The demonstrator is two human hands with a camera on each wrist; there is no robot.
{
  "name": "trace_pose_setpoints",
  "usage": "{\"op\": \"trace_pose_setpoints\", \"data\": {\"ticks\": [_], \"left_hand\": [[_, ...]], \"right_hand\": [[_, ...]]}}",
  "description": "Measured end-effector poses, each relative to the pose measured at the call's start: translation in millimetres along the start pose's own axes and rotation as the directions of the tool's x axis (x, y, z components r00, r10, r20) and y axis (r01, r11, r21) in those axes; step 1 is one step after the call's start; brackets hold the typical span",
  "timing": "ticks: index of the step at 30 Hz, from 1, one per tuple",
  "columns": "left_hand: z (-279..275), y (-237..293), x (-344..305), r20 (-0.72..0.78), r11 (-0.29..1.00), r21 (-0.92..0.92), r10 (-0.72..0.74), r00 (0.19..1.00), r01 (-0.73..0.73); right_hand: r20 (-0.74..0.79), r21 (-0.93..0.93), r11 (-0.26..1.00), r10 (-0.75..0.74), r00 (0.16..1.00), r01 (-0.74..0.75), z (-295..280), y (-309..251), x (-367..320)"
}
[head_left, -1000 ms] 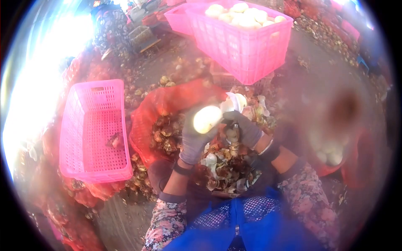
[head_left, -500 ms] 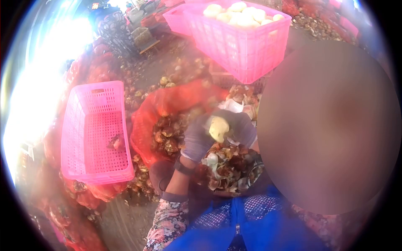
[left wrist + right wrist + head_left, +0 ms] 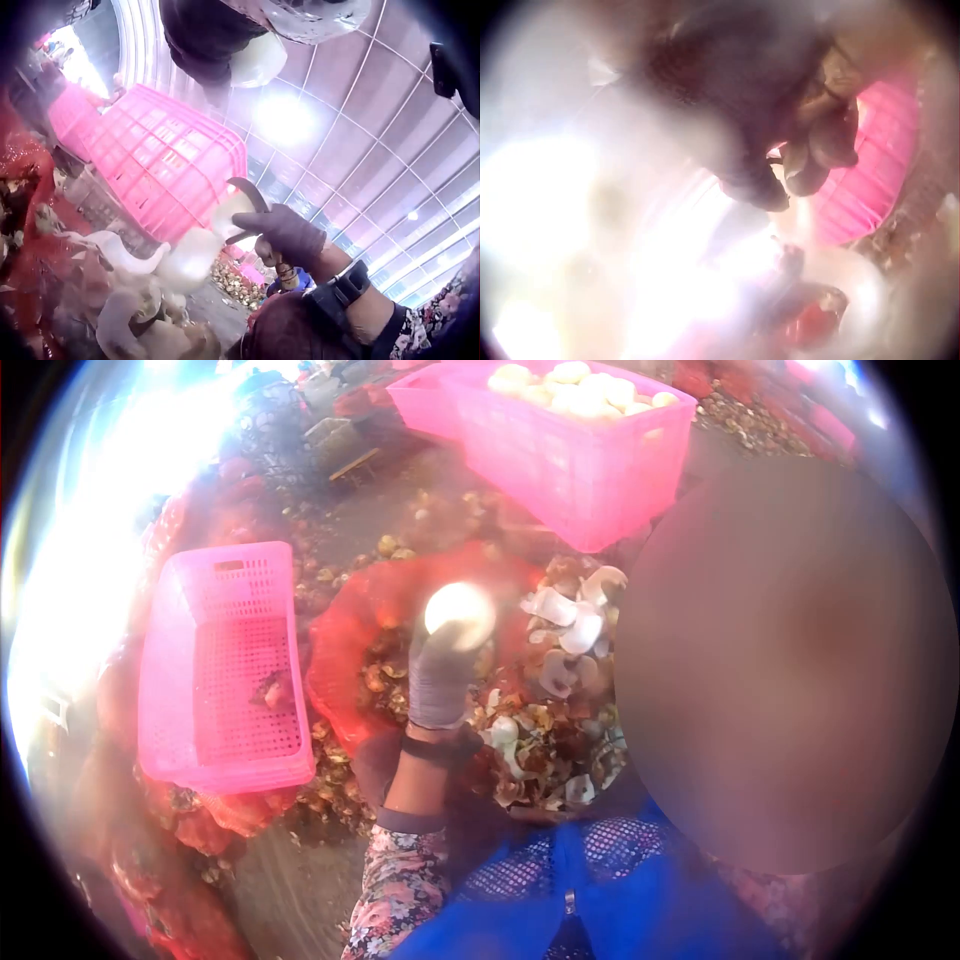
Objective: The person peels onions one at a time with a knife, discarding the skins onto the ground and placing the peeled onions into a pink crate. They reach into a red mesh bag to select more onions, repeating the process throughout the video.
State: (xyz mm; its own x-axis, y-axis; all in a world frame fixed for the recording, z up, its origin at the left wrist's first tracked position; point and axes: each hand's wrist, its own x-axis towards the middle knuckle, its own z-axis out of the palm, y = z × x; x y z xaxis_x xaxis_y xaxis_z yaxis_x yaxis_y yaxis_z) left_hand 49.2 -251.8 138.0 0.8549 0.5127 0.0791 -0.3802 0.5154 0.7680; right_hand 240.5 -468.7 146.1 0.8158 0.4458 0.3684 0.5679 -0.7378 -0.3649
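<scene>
My gloved left hand (image 3: 440,675) holds a peeled white onion (image 3: 460,612) above the red mesh sack; the same onion (image 3: 259,61) shows at the top of the left wrist view. A grey blur hides my right hand in the head view. In the left wrist view my gloved right hand (image 3: 289,234) grips a knife with a short curved blade (image 3: 249,191). White onion layers (image 3: 191,259) show close by that blade. Glare and blur fill much of the right wrist view, where dark gloved fingers (image 3: 765,184) are curled.
Onion skins (image 3: 575,622) are heaped in front of me. The red mesh sack (image 3: 345,630) lies open with unpeeled onions (image 3: 380,678) inside. A pink crate (image 3: 225,750) stands at left; another pink crate (image 3: 600,480) full of peeled onions stands at the back.
Both hands were together around the onion half a second ago. My left hand has since moved left with the onion, away from the right, and white layers now show on the skin heap.
</scene>
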Motion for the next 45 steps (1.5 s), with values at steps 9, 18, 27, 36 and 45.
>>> {"op": "trace_pose_setpoints", "data": {"ticks": [9, 18, 27, 36, 45], "left_hand": [[34, -12, -12, 0.398, 0.844, 0.481, 0.029, 0.917, -0.236], [5, -23, -4, 0.283, 0.839, 0.495, 0.089, 0.955, -0.224], [6, -27, -1, 0.254, 0.875, 0.429, 0.12, 0.96, -0.223], [-61, -7, 11, -0.047, 0.966, 0.155, 0.217, 0.975, -0.207], [-87, 32, 13, -0.219, 0.974, 0.06, 0.227, 0.949, -0.219]], "right_hand": [[0.639, 0.758, -0.148, -0.028, 0.768, -0.636, 15, -84, -62], [0.311, 0.805, -0.593, 0.391, 0.866, -0.021, -61, 38, -46], [-0.294, 0.64, -0.74, 0.012, 0.956, 0.206, -106, 80, -40], [0.637, 0.758, -0.18, 0.004, 0.771, -0.626, 80, -57, -21], [0.59, 0.131, 0.985, -0.169, 0.789, 0.113, 230, -103, -11]]}}
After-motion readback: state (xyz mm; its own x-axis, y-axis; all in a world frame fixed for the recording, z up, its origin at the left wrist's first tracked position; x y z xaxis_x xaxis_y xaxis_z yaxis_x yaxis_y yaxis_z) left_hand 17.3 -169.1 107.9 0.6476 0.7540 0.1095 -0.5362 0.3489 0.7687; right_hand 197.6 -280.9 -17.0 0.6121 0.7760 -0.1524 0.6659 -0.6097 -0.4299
